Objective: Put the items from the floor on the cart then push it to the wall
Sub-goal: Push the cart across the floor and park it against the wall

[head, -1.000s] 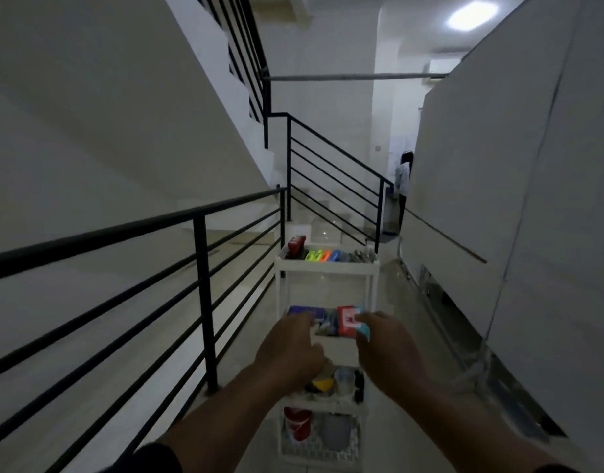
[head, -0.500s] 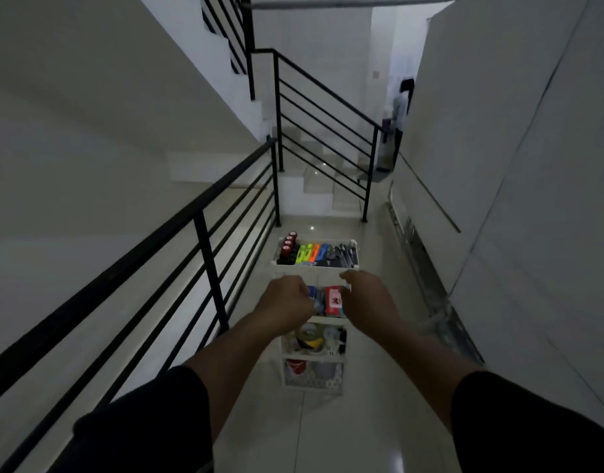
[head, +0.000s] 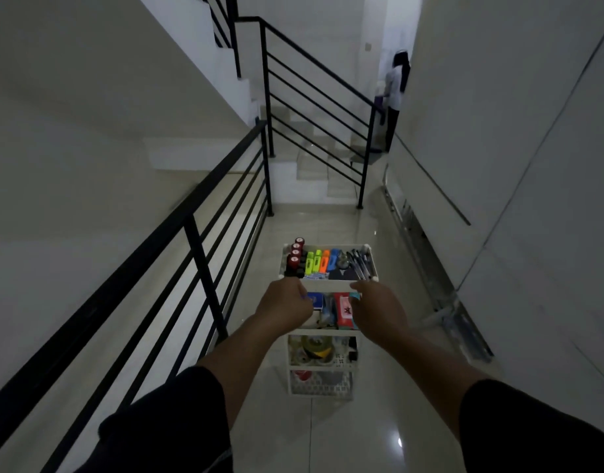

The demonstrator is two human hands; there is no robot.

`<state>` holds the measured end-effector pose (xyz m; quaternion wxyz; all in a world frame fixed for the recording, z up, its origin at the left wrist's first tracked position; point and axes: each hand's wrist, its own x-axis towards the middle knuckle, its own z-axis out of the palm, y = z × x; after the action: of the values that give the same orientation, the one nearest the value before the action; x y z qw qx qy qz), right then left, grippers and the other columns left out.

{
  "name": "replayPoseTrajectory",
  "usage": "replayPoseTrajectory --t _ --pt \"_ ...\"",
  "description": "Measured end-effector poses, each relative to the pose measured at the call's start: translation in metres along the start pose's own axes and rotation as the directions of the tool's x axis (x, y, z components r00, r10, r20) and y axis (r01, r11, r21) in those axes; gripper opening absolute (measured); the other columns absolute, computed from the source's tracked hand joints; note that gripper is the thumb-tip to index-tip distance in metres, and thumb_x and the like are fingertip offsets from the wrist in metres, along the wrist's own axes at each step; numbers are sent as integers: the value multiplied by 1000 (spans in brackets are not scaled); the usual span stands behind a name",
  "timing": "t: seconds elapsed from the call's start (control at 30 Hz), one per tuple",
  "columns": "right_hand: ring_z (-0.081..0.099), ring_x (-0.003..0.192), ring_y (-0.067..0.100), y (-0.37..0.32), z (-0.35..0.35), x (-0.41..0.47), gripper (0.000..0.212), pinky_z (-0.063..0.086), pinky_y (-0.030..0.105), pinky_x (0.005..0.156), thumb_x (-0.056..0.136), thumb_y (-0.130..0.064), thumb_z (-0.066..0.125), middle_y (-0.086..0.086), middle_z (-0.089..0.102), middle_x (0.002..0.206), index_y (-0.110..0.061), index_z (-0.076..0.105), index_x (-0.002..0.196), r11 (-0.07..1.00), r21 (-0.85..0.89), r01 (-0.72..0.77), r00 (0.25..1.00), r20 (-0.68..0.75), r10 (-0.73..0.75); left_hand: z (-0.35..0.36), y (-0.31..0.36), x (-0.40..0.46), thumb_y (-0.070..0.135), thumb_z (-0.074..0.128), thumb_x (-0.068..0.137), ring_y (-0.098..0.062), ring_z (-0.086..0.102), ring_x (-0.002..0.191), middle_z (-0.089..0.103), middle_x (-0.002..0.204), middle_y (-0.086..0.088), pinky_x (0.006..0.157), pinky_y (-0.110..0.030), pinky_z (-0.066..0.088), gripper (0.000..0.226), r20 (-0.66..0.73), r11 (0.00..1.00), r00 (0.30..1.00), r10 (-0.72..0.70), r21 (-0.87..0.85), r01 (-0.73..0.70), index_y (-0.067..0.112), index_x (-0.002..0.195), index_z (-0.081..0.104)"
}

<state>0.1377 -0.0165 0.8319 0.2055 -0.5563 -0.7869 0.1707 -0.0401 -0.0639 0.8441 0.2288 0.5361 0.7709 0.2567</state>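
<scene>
A white tiered cart (head: 328,284) stands on the glossy floor ahead of me. Its top tray holds red-capped bottles (head: 295,256), coloured highlighters (head: 319,260) and dark pens (head: 358,262). Lower shelves hold boxes, tape rolls (head: 314,348) and a red item. My left hand (head: 287,303) grips the near rim of the top tray at its left corner. My right hand (head: 375,307) grips the same rim at the right corner. Both arms are stretched forward.
A black metal railing (head: 194,233) runs close along the cart's left. A white wall (head: 515,165) with a metal floor track (head: 440,285) bounds the right. Stairs (head: 314,155) rise ahead. A person (head: 394,93) stands at the far end.
The camera has tilted down and the cart has rolled forward along the corridor. Both hands have kept their hold on the top tray's near rim.
</scene>
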Motion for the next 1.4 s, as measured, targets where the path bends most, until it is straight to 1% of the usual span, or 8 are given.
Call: replayPoseTrajectory --t 0.5,0.6,0.73,0.87,0.97,1.17,1.3,1.4 --pt "65 76 19 84 61 167 9 59 43 69 89 -24 59 4 68 87 -20 66 87 973 -4 -229 973 26 229 44 -25 171 17 57 87 -30 63 98 66 110 -13 75 -33 50 25 97 976 973 -207 -41 212 8 109 62" --pt "65 75 22 110 79 194 17 59 43 66 84 -28 63 4 67 87 -18 68 96 954 -18 -300 954 14 300 55 -35 206 23 58 81 -31 63 88 66 104 -18 70 -34 49 22 58 957 960 -275 -74 279 8 97 58" --pt "65 84 25 135 103 217 37 59 44 72 82 -34 65 9 66 100 -15 58 113 900 52 -433 900 74 429 67 -60 234 28 63 76 -36 58 111 56 126 -18 89 -45 55 63 61 854 869 -492 -162 495 2 131 46" --pt "57 116 37 136 109 233 58 49 43 88 92 -24 62 22 53 132 -3 38 139 778 172 -604 796 167 582 73 -81 257 22 60 88 -34 54 119 47 142 -20 61 -30 47 73 150 750 803 -576 -295 593 -1 149 27" --pt "50 125 39 142 122 242 58 45 42 90 98 -21 52 25 46 142 -3 27 148 708 229 -668 744 214 633 74 -95 270 23 51 96 -35 48 127 38 152 -18 85 -35 50 71 215 683 764 -608 -349 642 2 154 18" --pt "58 99 32 150 143 253 34 50 45 81 100 -13 45 22 57 114 -1 43 132 682 276 -677 736 230 637 91 -123 289 20 43 99 -35 43 133 32 157 -12 108 -46 43 60 254 617 739 -624 -421 665 12 155 24" --pt "61 91 29 154 152 254 19 54 50 82 98 -13 46 17 60 103 -6 51 115 713 241 -658 753 203 626 106 -135 291 17 39 101 -26 58 92 62 111 -9 93 -36 49 43 266 601 759 -595 -481 639 15 142 49" --pt "62 86 28 156 149 256 16 55 47 79 97 -14 48 14 62 96 -6 53 110 762 211 -613 790 165 590 111 -138 291 17 40 100 -35 61 108 63 125 -14 89 -38 52 43 215 657 794 -568 -462 595 21 141 53"
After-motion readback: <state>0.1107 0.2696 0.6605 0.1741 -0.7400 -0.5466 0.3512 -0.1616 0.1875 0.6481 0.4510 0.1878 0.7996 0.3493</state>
